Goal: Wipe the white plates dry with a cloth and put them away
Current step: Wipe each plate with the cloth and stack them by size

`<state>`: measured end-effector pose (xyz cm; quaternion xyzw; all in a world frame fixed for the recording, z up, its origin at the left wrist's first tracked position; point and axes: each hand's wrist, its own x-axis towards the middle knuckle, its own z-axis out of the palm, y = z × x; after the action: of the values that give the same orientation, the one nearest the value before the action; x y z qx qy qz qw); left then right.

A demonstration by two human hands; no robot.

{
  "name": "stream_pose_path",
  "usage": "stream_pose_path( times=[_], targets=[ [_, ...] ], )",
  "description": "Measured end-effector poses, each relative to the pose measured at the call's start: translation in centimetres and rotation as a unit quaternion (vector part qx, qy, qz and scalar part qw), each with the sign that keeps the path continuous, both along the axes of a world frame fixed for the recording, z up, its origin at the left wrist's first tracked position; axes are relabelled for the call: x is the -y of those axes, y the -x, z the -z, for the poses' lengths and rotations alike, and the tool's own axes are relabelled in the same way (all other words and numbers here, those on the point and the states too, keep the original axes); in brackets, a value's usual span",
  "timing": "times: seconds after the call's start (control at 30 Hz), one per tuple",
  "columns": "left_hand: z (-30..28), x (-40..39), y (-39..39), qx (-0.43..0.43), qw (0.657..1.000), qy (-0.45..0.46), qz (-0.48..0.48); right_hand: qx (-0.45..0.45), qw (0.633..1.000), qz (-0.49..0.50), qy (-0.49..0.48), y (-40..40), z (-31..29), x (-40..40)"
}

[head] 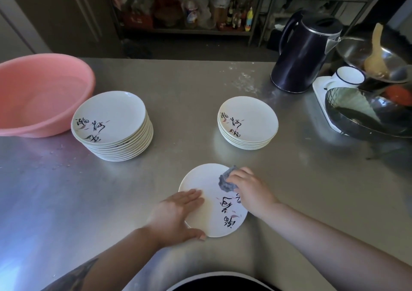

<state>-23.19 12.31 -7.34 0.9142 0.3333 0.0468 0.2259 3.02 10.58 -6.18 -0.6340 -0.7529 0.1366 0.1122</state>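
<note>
Under right hand [247,190]: grey cloth [226,180] bunched in fingers, pressed on far side of single plate [211,215] lying on steel counter [200,85]. Left hand [178,212] flat, fingers straight, steadying near-left rim. Beyond cloth, right: short stack [248,123], likely dried. Beyond left hand: taller stack [111,125], likely pending. Judged under halfway; nothing put away.

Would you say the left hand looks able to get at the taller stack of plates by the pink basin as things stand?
Probably yes. The left hand lies flat on the plate being wiped and holds nothing, and only bare steel counter lies between it and the taller stack. It would have to let go of that plate first.
</note>
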Motion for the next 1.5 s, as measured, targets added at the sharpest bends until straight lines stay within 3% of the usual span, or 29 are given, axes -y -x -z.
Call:
stream_pose_path(
  times=[0.2,0.33,0.43,0.7,0.8,0.9,1.1,1.3,1.5],
  targets=[
    [-1.2,-0.4,-0.3,-0.004,1.0,-0.014,0.005,-0.033,0.998,-0.035,0.049,-0.1,-0.6,-0.9],
    [-2.7,-2.8,-0.8,-0.071,0.994,0.018,0.087,-0.045,0.991,-0.088,0.086,-0.6,-0.9,-2.7],
    [-2.6,-3.0,-1.0,-0.122,0.989,0.051,0.073,-0.044,0.991,-0.095,0.089,-0.5,-0.9,-3.3],
    [-0.9,0.5,-2.3,-0.067,0.996,0.041,-0.052,-0.048,0.996,-0.004,0.074,-1.5,-0.2,1.5],
    [-1.0,1.8,-3.0,-0.041,0.995,0.043,-0.075,-0.066,0.994,-0.026,0.081,-1.5,-0.4,2.1],
    [-1.6,0.1,-2.1,-0.008,0.997,0.04,-0.068,-0.079,0.988,-0.073,0.111,-1.8,-0.9,0.3],
    [-2.5,-3.8,-0.7,-0.096,0.991,0.054,0.079,-0.064,0.978,-0.13,0.152,-2.2,-1.3,-2.9],
    [-1.2,-2.9,-0.8,-0.08,0.994,0.051,0.054,-0.06,0.99,-0.085,0.094,-2.0,-0.8,-1.3],
    [0.0,-0.6,-1.7,0.0,0.998,0.043,-0.044,-0.02,0.999,-0.013,0.044,-1.0,-0.8,2.9]
  ],
)
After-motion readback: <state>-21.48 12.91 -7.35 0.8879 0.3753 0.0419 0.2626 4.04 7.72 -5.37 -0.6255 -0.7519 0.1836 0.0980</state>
